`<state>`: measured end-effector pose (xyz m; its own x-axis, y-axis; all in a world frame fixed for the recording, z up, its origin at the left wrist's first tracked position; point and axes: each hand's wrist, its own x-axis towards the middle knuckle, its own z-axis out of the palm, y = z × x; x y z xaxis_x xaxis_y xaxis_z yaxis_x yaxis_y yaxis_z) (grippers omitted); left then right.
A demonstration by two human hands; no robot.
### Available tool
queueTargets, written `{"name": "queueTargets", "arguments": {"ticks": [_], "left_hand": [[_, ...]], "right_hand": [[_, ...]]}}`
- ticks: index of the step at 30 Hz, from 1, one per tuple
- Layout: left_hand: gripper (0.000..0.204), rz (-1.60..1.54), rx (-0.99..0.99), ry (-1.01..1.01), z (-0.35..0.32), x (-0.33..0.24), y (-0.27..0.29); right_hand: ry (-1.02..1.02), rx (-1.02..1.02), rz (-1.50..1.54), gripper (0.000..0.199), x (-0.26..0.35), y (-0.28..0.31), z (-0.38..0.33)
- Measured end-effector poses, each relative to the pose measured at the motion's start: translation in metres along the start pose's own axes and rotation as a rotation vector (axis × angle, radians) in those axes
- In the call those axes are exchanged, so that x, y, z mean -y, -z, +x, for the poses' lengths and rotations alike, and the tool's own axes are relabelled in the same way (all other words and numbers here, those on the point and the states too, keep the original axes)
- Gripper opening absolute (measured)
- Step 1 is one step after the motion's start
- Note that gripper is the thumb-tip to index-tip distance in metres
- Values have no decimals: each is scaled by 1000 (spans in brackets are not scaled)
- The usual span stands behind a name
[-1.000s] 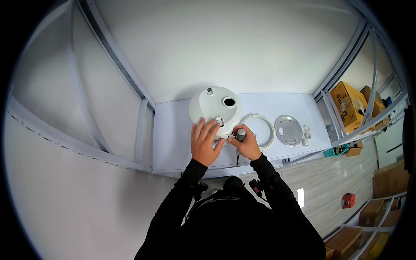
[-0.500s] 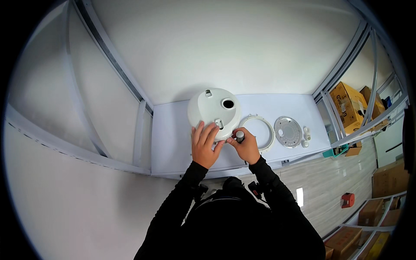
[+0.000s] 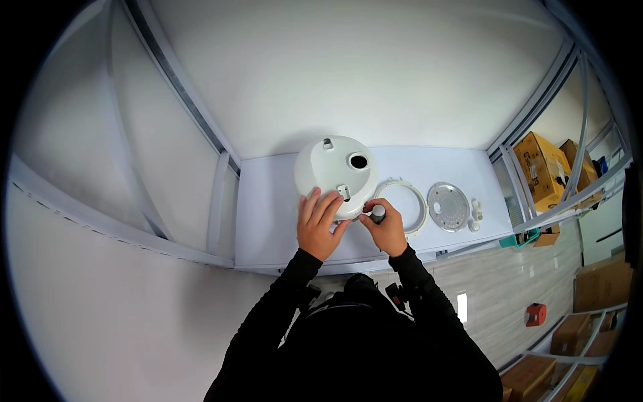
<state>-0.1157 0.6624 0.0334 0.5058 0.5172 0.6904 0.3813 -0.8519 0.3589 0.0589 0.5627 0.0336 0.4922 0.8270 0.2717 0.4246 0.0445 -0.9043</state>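
Note:
A white rounded plastic housing (image 3: 315, 164) stands on the table in front of me, with a dark round hole and two small recesses in its top. My left hand (image 3: 317, 229) rests on its near side, fingers spread over the curve and thumb pointing toward my right hand. By the housing's near right edge, my right hand (image 3: 390, 232) is closed round a small tool with a grey round-ended handle (image 3: 378, 212). The tool's far end is hard to make out. Just right of the housing lies a white ring (image 3: 424, 209), beside a silvery perforated disc (image 3: 448, 209).
Several small pale parts (image 3: 476, 213) sit right of the disc on the white table (image 3: 264, 221). Metal frame posts (image 3: 218, 208) flank the table, and a wall rises behind it. Cardboard boxes (image 3: 542, 167) and a red stool (image 3: 536, 314) are off to the right.
The whole scene has shifted slightly to the right in view. The grey handle has tilted or moved a little rightward in my right hand; my left hand stays on the housing.

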Motion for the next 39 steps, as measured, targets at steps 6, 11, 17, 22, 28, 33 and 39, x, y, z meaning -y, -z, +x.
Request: {"name": "queueTargets", "arguments": {"ticks": [6,11,17,22,28,33,39], "left_hand": [[63,75,92,24,12,-14,12],[65,158,143,59,20,-28,12],[68,141,134,56,19,-24,9],[68,174,137,86,19,-25,3],[64,154,98,63,16,-20,0],[60,77,84,26,15,-12,4],[60,67,111,-9,3,-7,17]], "right_hand": [[-49,-18,11,25,-7,-4,1],[116,-137,-147,35,-19,-13,-2],[160,-156,-88,61,-9,-10,8],[-23,-59,-5,99,1,-4,13],[42,43,-81,107,2,2,16],[197,44,-164,106,7,3,9],[174,102,-263,111,26,9,-3]]}}
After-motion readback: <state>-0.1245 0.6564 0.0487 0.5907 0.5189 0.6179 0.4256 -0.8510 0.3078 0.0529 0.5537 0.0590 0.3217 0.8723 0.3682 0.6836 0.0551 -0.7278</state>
